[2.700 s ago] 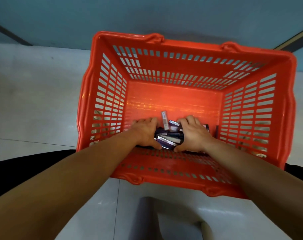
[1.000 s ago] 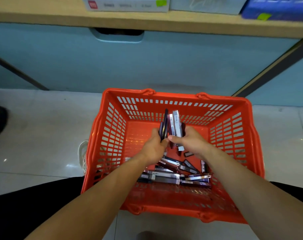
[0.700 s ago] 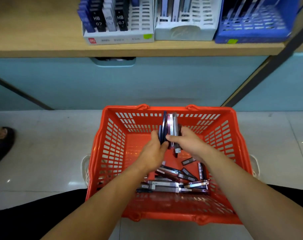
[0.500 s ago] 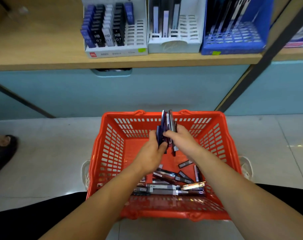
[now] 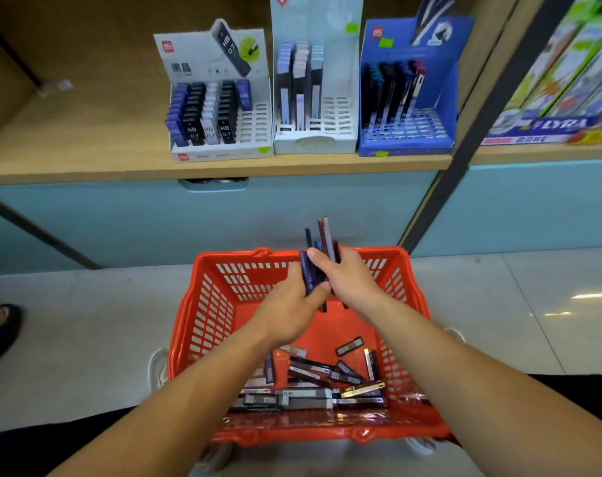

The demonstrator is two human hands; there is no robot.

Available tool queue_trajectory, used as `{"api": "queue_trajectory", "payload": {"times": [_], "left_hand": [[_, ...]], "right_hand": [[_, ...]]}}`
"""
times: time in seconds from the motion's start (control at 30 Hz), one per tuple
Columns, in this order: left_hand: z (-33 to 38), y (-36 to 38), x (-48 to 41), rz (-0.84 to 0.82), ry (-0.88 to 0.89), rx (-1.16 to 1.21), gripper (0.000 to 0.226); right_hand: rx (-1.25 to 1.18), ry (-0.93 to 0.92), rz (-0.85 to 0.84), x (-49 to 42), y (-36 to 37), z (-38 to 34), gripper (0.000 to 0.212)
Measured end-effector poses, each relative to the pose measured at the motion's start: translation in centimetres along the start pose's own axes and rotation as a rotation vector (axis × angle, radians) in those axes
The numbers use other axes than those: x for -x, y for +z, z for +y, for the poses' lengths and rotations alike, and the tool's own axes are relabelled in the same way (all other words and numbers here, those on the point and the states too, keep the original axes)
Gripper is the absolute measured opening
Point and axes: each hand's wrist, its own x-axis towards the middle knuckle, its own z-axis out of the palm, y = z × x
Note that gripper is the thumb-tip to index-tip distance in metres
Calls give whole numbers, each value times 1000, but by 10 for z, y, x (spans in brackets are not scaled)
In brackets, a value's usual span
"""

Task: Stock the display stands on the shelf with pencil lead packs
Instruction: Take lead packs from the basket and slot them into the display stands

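Above an orange basket [image 5: 203, 325], my left hand [image 5: 287, 313] and my right hand [image 5: 349, 282] together grip a bunch of pencil lead packs [image 5: 322, 247], held upright on edge. Several more lead packs [image 5: 313, 383] lie loose on the basket floor. On the wooden shelf [image 5: 86, 156] stand three display stands: a white stand [image 5: 254, 129] with dark HB packs and bare slots on its right, a middle white stand [image 5: 337, 115] partly filled, and a blue stand [image 5: 426, 122] with packs in its back rows.
Colourful boxed goods [image 5: 564, 98] fill the shelf bay at right, behind a dark slanted post [image 5: 482, 125]. A pale blue cabinet front [image 5: 223, 218] runs under the shelf. A dark shoe [image 5: 0, 325] shows at the left edge on the tiled floor.
Both hands have risen out of the basket holding a bunch of lead packs. My view has tilted up, bringing the shelf and the three stands fully into sight.
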Motion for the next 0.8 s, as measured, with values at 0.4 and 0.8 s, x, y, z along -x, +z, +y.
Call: {"api": "queue_trajectory", "payload": {"times": [0.4, 0.8], "left_hand": [[32, -27, -3, 123, -187, 448, 23], [31, -16, 15, 113, -93, 476, 33]], "right_hand": [[-173, -13, -118, 17, -15, -51, 13], [-394, 57, -94, 31, -10, -57, 14]]}}
